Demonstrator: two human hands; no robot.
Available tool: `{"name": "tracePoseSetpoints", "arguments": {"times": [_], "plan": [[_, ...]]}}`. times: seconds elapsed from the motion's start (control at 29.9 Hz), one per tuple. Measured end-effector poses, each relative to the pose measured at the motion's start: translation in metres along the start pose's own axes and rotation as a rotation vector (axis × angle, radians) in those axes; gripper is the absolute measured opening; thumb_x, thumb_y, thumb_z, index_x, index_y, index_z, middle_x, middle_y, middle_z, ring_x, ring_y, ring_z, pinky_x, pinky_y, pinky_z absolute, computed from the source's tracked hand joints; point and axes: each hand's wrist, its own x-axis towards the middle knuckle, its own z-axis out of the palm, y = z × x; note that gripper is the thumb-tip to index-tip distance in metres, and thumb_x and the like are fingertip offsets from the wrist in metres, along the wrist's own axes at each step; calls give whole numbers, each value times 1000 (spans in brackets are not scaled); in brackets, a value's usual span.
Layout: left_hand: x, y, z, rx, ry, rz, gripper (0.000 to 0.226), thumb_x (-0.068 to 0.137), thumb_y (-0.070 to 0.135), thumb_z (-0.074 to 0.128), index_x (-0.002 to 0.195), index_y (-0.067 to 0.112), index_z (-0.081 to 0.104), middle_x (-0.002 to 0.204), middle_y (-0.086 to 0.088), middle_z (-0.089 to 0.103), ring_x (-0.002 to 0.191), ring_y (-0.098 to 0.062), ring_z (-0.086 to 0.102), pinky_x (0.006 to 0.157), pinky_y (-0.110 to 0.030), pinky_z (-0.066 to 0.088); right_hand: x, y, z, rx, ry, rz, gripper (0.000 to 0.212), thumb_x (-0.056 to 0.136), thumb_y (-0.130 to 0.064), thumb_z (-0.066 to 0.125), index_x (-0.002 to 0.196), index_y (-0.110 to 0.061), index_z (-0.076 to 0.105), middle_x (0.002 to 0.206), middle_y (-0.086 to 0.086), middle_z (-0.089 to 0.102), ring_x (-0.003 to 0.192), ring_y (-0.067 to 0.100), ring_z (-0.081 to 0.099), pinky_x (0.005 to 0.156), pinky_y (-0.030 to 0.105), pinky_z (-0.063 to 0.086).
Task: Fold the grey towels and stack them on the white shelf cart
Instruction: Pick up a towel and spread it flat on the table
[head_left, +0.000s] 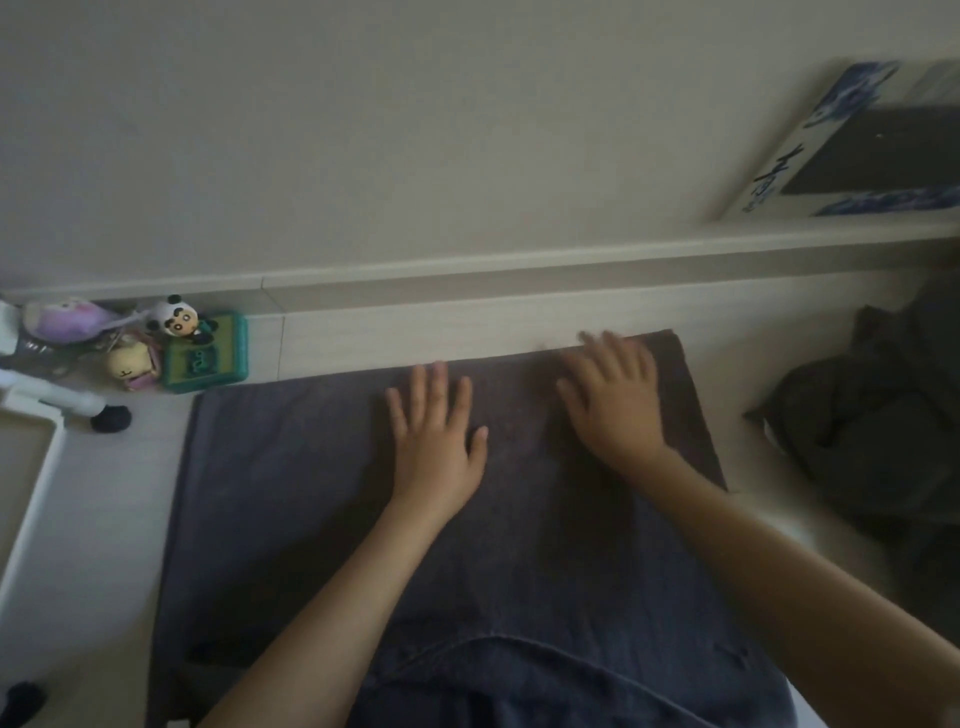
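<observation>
Pressing our left hand (436, 441) and right hand (615, 400) flat, fingers spread and pinching nothing, we smooth the grey towel (291, 493) lying on the tabletop (104, 519) so it should fold cleanly.

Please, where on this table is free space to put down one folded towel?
Bare strip left of the grey towel, between it and the white cart. Narrow strip behind it, along the wall ledge. Crowded: toys at back left, dark pile at right. Both hands lie flat on the towel.
</observation>
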Motion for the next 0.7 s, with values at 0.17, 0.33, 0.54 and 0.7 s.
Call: {"name": "tracePoseSetpoints", "arguments": {"times": [0.17, 0.33, 0.54, 0.7], "plan": [[-4, 7, 9, 86, -114, 53, 74, 85, 70, 15, 149, 39, -6, 157, -4, -18, 143, -34, -19, 111, -59, -15, -46, 10, 7, -93, -222, 79, 67, 88, -67, 21, 146, -35, 27, 154, 3, 28, 142, 35, 19, 113, 47, 0], [-16, 20, 5, -27, -52, 61, 72, 88, 58, 24, 151, 26, 12, 159, -9, -3, 146, -34, -8, 114, -56, -10, -59, -2, 5, -40, -226, 275, 62, 90, -50, 22, 148, -26, 25, 155, 10, 23, 143, 35, 15, 114, 53, 4], [-68, 4, 24, 130, -66, 135, 70, 88, 65, 28, 149, 33, 20, 158, -6, 16, 144, -37, 15, 110, -64, 8, -111, 0, 2, -93, -274, 129, 61, 92, -63, 13, 147, -36, 12, 155, -1, 16, 144, 28, 13, 114, 48, 3], [-94, -9, 17, 89, -89, -61, 73, 84, 66, 31, 146, 29, 31, 155, -12, 24, 142, -39, 17, 108, -62, 5, -112, -31, -10, -86, -328, 287, 62, 89, -55, 3, 147, -32, 0, 157, 3, 3, 145, 29, -4, 112, 47, -15]]}}
